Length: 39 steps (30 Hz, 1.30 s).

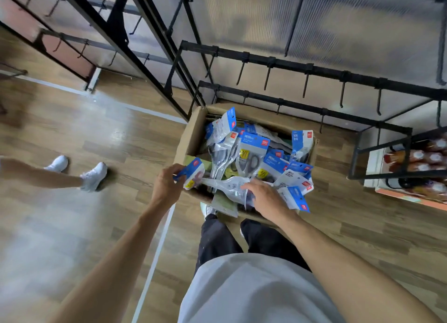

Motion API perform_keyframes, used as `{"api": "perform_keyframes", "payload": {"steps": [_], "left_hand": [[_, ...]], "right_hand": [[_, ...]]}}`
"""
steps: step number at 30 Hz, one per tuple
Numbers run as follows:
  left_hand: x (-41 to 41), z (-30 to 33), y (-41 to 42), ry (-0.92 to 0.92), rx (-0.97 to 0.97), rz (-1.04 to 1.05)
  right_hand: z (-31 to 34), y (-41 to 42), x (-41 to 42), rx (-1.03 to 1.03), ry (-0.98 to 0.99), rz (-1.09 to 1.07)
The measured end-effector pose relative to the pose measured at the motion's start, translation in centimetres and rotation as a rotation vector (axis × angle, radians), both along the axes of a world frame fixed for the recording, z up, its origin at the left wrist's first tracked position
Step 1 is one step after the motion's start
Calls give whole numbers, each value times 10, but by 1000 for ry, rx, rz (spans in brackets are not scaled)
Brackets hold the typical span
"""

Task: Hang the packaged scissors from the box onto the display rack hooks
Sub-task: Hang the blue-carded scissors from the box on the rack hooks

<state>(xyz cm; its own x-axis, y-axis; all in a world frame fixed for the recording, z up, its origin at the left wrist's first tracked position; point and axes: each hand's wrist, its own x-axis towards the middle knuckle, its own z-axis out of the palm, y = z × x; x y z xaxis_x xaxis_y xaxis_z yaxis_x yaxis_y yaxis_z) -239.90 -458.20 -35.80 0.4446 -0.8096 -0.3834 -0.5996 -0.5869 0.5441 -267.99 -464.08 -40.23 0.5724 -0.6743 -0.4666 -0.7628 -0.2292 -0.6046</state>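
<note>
Two hands reach into the cardboard box (191,139) on the wooden floor (72,134), which is heaped with packaged scissors (251,158). Left hand (167,181) pinches the blue header of one scissors pack (193,172) at the box's near-left edge, fingers curled round it. Right hand (263,197) lies on a clear pack (229,187), fingers together and slightly bent. Bare black hooks (304,85) of the display rack (314,68) hang just behind the box
</note>
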Motion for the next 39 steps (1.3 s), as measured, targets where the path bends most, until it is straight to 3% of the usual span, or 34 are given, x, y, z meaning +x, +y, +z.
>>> {"api": "perform_keyframes", "payload": {"steps": [5, 9, 13, 28, 34, 39], "left_hand": [[4, 17, -1, 24, -32, -15], [6, 39, -12, 41, -89, -45], [19, 70, -45, 87, -151, -29], [86, 315, -170, 137, -773, -387], [104, 374, -171, 81, -829, -453], [120, 392, -171, 43, -846, -447]], "right_hand": [[15, -21, 15, -98, 11, 53], [46, -62, 29, -154, -107, -46], [106, -105, 51, -42, -215, -172], [349, -186, 93, -484, -460, -320], [425, -196, 120, -611, -526, -240], [451, -209, 152, -692, -531, -200]]}}
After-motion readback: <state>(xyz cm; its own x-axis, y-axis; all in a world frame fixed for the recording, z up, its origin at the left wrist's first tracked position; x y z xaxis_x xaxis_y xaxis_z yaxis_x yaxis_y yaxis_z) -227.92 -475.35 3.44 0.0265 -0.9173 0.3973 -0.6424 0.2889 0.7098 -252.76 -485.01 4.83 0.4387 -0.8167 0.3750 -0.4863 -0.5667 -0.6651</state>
